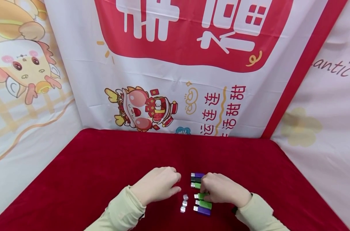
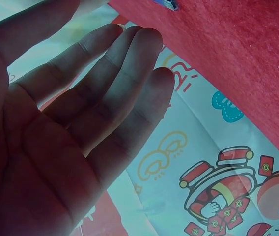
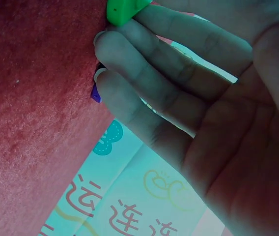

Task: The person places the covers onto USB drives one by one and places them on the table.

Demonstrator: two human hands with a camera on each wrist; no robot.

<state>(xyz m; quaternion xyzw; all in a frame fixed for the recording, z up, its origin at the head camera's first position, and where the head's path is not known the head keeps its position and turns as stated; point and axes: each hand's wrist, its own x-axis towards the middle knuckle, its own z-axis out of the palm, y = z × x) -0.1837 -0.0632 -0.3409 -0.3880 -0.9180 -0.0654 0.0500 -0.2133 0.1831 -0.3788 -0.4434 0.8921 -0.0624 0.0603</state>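
Note:
My right hand [image 1: 222, 188] pinches a green USB stick [image 1: 202, 196] between thumb and forefinger, low over the red cloth. The stick's green end [image 3: 122, 11] shows at the top of the right wrist view, the other fingers stretched beside it. Beyond that hand lie a purple USB stick [image 1: 198, 175], a black one [image 1: 195, 179] and another green one [image 1: 195, 185], partly covered by the fingers. Nearer sit a green USB stick [image 1: 204, 204] and a purple one [image 1: 202, 210]. My left hand [image 1: 158, 184] hovers empty to the left, fingers loosely bent.
Three small silvery pieces [image 1: 184, 203] lie in a short column between the hands, left of the sticks. A red cloth [image 1: 120, 154] covers the table. Printed fabric hangs behind [image 1: 175, 73] and at both sides.

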